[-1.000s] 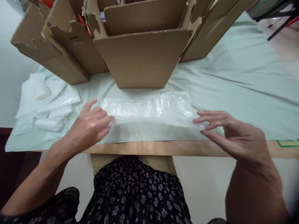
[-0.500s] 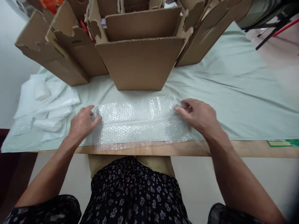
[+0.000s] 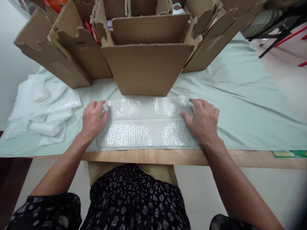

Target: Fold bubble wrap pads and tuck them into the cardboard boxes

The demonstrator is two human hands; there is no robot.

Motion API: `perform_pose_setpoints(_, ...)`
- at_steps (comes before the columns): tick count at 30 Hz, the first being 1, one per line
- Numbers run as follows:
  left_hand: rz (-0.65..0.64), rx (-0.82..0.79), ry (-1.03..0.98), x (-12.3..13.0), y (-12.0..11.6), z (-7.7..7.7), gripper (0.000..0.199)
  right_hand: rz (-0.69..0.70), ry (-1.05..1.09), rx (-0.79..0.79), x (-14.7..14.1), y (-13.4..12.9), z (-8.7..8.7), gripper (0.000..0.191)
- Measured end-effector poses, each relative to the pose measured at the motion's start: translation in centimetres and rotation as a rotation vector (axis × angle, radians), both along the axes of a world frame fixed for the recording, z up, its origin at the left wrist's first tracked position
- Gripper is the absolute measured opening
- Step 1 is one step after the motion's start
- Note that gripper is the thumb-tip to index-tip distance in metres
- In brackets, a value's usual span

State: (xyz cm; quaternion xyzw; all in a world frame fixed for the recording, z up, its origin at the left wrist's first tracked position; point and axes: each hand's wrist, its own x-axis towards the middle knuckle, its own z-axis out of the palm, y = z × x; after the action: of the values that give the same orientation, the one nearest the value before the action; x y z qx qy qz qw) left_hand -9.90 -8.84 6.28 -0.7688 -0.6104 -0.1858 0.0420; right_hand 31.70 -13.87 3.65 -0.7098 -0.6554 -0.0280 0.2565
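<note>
A folded sheet of clear bubble wrap (image 3: pixel 144 132) lies flat near the table's front edge, with a crease running along its length. My left hand (image 3: pixel 93 118) holds its left end, thumb over the top and fingers curled at the far corner. At the right end, my right hand (image 3: pixel 202 119) grips the edge, its thumb lying on the sheet and its fingers at the far corner. The undersides of both hands are hidden.
Behind the sheet stand several open cardboard boxes, the nearest box (image 3: pixel 146 70) almost touching it. A pile of bubble-wrap pieces (image 3: pixel 45 108) lies on the left. Pale green cloth (image 3: pixel 240 105) covers the table. A green-and-yellow item (image 3: pixel 287 154) sits at the right front edge.
Both hands have shifted the bubble wrap slightly away from me and straightened it. Its near edge, which overlapped the bare wood, now lines up with the cloth's edge.
</note>
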Motion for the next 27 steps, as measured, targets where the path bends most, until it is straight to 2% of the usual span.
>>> perform_pose_setpoints(2, -0.008, 0.009, 0.003, 0.7, -0.8, 0.2, 0.045, 0.004, 0.033, 0.025, 0.0, -0.6, 0.4, 0.053)
perform_pose_setpoints(4, -0.067, -0.014, -0.009, 2.2, -1.8, 0.6, 0.05, 0.074, 0.051, 0.043, -1.1, -1.2, 1.4, 0.059)
perform_pose_setpoints(6, -0.191, -0.053, -0.008, 4.3, -2.5, 0.8, 0.052, 0.218, 0.015, 0.016, -3.3, -1.4, 2.4, 0.059)
perform_pose_setpoints(8, -0.34, -0.109, 0.023, 6.7, -2.6, 0.4, 0.054, 0.39, -0.056, -0.069, -6.3, -0.9, 2.8, 0.059)
perform_pose_setpoints(10, -0.463, -0.197, 0.072, 8.4, -2.3, -0.6, 0.058, 0.505, -0.12, -0.193, -8.6, -0.1, 2.3, 0.061)
perform_pose_setpoints(12, -0.517, -0.286, 0.112, 8.7, -2.0, -1.7, 0.063, 0.531, -0.167, -0.29, -9.3, 0.6, 1.1, 0.064)
perform_pose_setpoints(14, -0.498, -0.33, 0.13, 7.5, -1.8, -2.5, 0.066, 0.488, -0.187, -0.313, -8.0, 0.7, -0.3, 0.066)
perform_pose_setpoints(16, -0.431, -0.333, 0.139, 5.4, -1.9, -2.8, 0.068, 0.406, -0.186, -0.283, -5.5, 0.3, -1.4, 0.067)
perform_pose_setpoints(19, -0.319, -0.328, 0.142, 2.3, -2.5, -2.8, 0.07, 0.264, -0.185, -0.251, -1.2, -0.9, -2.1, 0.067)
perform_pose_setpoints(23, -0.235, -0.288, 0.116, -0.1, -4.1, -2.0, 0.064, 0.15, -0.137, -0.172, 2.8, -3.6, -1.4, 0.056)
perform_pose_setpoints(25, -0.258, -0.257, 0.105, -0.7, -5.2, -1.2, 0.062, 0.194, -0.069, -0.091, 4.0, -5.6, -0.5, 0.05)
perform_pose_setpoints(27, -0.34, -0.252, 0.084, -0.8, -6.3, -0.5, 0.065, 0.308, -0.028, -0.066, 4.5, -7.5, 0.5, 0.051)
